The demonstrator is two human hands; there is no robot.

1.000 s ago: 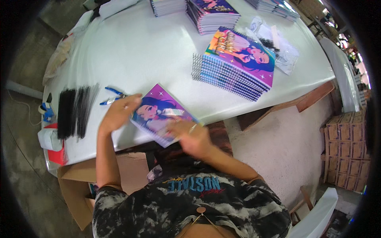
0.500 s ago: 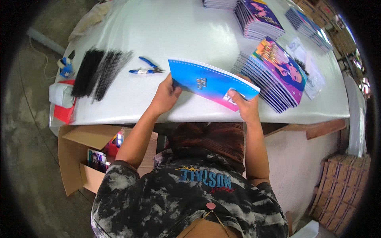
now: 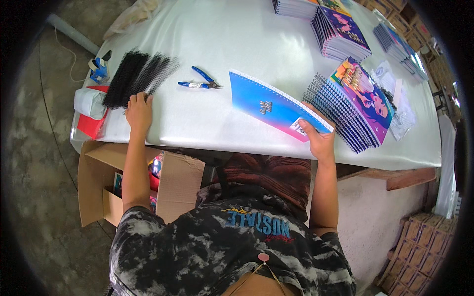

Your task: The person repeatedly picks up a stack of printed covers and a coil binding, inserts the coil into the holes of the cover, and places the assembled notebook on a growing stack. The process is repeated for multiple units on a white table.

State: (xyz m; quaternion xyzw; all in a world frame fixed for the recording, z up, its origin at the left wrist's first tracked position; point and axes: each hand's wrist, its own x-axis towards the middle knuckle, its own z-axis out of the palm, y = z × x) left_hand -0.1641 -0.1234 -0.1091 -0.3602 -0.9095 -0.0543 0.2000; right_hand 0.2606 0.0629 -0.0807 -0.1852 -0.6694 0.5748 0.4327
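Note:
My right hand [image 3: 320, 134] grips the right end of a notebook [image 3: 266, 106] with a blue-to-pink cover, thumb on top. A row of punched holes runs along its far edge, and no coil shows in them. At the left, my left hand [image 3: 138, 112] has its fingers bent and close together on the near ends of a pile of black spiral binding coils [image 3: 129, 74]. Its fingertips pinch at a coil there, partly hidden by the hand. Blue-handled cutting pliers [image 3: 200, 79] lie between the coils and the notebook.
Fanned spiral-bound notebooks [image 3: 363, 98] lie right of my right hand, with stacked notebooks [image 3: 340, 32] behind. A tape dispenser [image 3: 100, 69] and a white packet [image 3: 90, 102] sit at the table's left edge. An open cardboard box [image 3: 180, 185] stands below the table.
My left hand has let go of the notebook and moved left to the black coils. The notebook stays in my right hand. The whole view has shifted slightly.

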